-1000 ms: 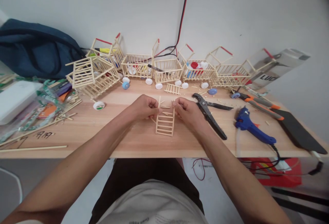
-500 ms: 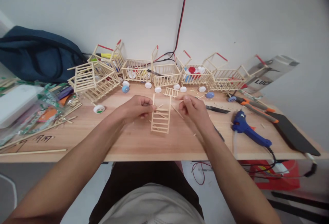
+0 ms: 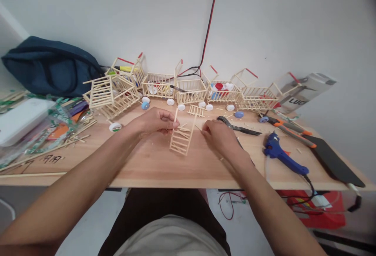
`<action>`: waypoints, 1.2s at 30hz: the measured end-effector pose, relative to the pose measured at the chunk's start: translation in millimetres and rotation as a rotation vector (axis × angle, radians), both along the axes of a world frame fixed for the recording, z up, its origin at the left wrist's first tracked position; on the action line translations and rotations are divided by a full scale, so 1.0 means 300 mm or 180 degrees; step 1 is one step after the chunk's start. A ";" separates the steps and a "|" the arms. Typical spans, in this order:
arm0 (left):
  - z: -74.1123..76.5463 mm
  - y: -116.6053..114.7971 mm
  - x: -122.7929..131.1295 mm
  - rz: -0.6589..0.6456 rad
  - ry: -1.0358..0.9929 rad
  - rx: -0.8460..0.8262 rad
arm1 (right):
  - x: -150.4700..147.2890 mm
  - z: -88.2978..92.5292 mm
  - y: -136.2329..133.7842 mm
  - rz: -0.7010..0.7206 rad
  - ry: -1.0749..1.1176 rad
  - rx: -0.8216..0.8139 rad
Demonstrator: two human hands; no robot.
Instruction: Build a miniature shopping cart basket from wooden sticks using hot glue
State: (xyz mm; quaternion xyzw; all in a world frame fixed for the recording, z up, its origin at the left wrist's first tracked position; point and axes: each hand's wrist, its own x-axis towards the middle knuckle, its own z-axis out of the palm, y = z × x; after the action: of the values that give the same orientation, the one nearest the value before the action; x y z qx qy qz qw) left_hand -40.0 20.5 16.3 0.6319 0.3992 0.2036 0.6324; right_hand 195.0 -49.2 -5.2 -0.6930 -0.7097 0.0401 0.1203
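Observation:
My left hand (image 3: 160, 121) pinches one long rail of a small ladder-like frame (image 3: 181, 140) of thin wooden sticks, tilted above the table. My right hand (image 3: 219, 135) is down at the tabletop just right of the frame, its fingers drawn together over a short wooden stick (image 3: 198, 127). Only one end of that stick shows; the rest is hidden under the fingers. A second small stick grid (image 3: 196, 110) lies flat behind the frame. Black-handled scissors (image 3: 241, 128) lie beyond my right hand.
Several miniature stick shopping carts (image 3: 191, 91) with bottle-cap wheels line the wall. On the right are a blue glue gun (image 3: 283, 156), orange-handled pliers (image 3: 293, 130) and a dark flat slab (image 3: 337, 162). A white box (image 3: 25, 120), plastic bags and loose sticks crowd the left.
My right hand has dropped to the table onto the loose stick, uncovering the scissors' handles. The frame in my left hand has tilted, its lower end swinging left. The view has shifted slightly.

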 end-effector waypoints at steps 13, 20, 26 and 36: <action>-0.040 0.040 0.026 0.0117 -0.0246 -0.0267 | 0.015 0.083 0.103 0.0627 0.2708 0.0525; -0.082 0.038 0.013 0.0569 -0.0607 -0.0151 | -0.057 0.030 0.133 0.0442 0.3085 0.0515; -0.081 0.020 0.022 0.0589 -0.0670 -0.0103 | -0.093 -0.035 0.129 0.0182 0.3442 0.0547; -0.067 -0.004 0.044 0.0356 -0.0538 0.0112 | -0.098 -0.030 0.124 0.0187 0.3445 0.0600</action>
State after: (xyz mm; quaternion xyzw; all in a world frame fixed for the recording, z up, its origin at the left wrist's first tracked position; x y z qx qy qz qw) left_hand -26.8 19.2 -3.9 0.6003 0.3755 0.2981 0.6402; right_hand 165.5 -11.9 -14.2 -0.5395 -0.5660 0.3303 0.5285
